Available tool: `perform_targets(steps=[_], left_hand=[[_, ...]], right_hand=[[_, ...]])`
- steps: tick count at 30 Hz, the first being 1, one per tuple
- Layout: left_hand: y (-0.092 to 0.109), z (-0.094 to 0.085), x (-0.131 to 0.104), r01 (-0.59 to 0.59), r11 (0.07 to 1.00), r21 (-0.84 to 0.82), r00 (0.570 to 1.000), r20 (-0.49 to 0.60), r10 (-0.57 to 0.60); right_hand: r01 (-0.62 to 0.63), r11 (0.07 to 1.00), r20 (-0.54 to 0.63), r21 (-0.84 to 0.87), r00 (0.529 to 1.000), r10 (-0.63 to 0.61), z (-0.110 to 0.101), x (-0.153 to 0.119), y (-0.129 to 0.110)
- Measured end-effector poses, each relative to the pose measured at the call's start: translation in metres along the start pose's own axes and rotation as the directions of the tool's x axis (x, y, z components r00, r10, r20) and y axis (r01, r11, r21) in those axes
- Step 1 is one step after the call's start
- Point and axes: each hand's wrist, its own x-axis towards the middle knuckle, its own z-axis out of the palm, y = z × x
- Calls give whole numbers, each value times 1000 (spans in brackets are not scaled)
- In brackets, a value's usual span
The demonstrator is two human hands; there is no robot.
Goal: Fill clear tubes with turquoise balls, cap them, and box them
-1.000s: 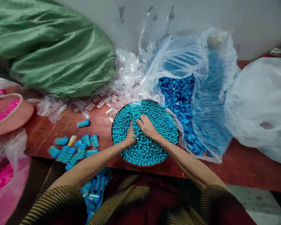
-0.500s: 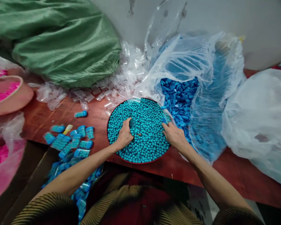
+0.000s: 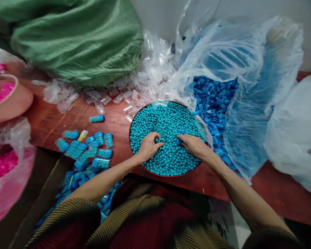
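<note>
At the far left, a pink plastic basket [image 3: 19, 102] sits on the red tabletop [image 3: 46, 119]; nearer the middle lie bead-filled vials [image 3: 101, 163] with blue caps on. The left hand [image 3: 148, 147] now arches over the turquoise beads [image 3: 168, 160], its thumb and forefinger curved a little apart; whether a clear vial sits between them, I cannot tell. The beads fill a round red-rimmed tray [image 3: 168, 175], and both hands are over it, well inside the rim at the fingertips.

The right hand [image 3: 195, 145] shows the clearest change — it has come in from the tray's right edge, and its fingertips are pinched on what looks like a blue cap [image 3: 179, 141]. That cap is now above the beads, facing the left hand across a short gap. Just beyond the tray's right side, loose blue caps [image 3: 215, 103] spill from the plastic bag [image 3: 245, 131].
</note>
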Motion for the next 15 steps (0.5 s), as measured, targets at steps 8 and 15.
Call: perform_targets(steps=[8, 15], left_hand=[[-4, -5, -6, -67, 998, 5, 994, 87, 67], [-7, -4, -1, -75, 997, -30, 993, 86, 77]], right_hand=[[-5, 983, -296, -183, 954, -50, -6, 1, -31], [129, 970, -231, -204, 957, -176, 7, 12, -57]])
